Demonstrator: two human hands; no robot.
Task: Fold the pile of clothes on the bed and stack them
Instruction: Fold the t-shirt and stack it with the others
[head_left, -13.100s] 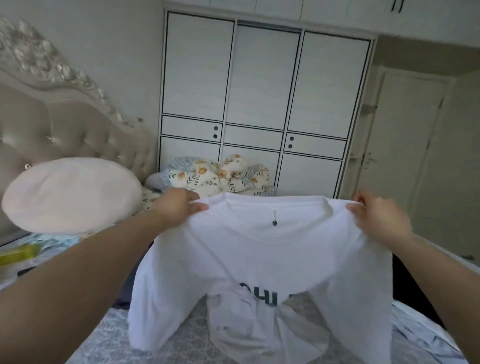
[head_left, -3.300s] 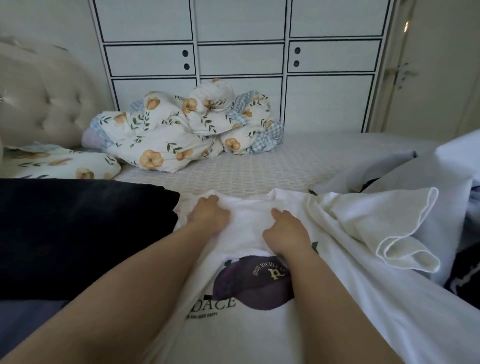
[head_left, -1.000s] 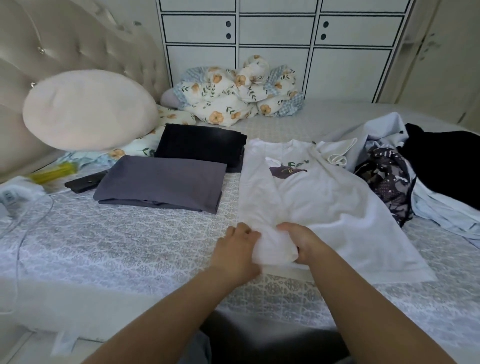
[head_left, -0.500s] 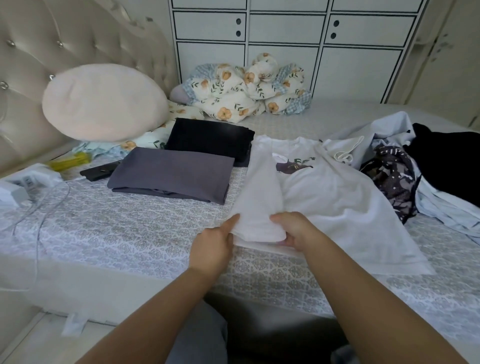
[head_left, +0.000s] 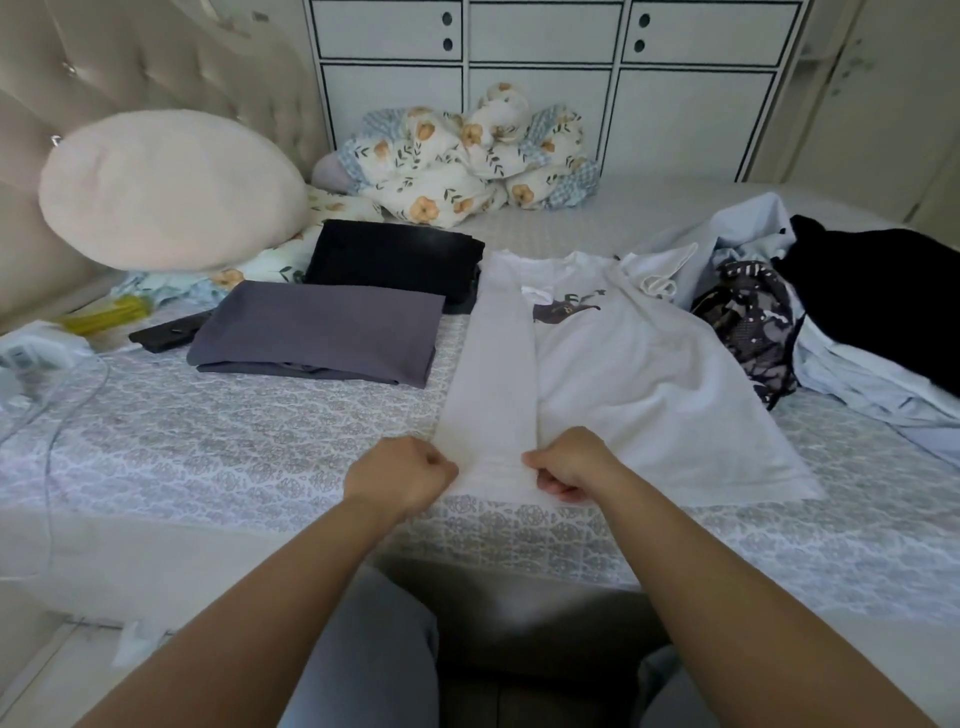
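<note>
One white T-shirt is spread at the bed's near edge, its left side folded inward as a strip. Two folded items are counted beside it: grey garment, black garment. One unfolded pile is heaped toward the right edge. The strip's hem is pinched by left hand and right hand, fingers curled, forearms extended.

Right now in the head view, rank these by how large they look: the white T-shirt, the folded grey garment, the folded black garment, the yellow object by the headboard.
1. white T-shirt
2. folded grey garment
3. folded black garment, though it lies farther back and partly hidden, so this gap is unsure
4. yellow object
</note>
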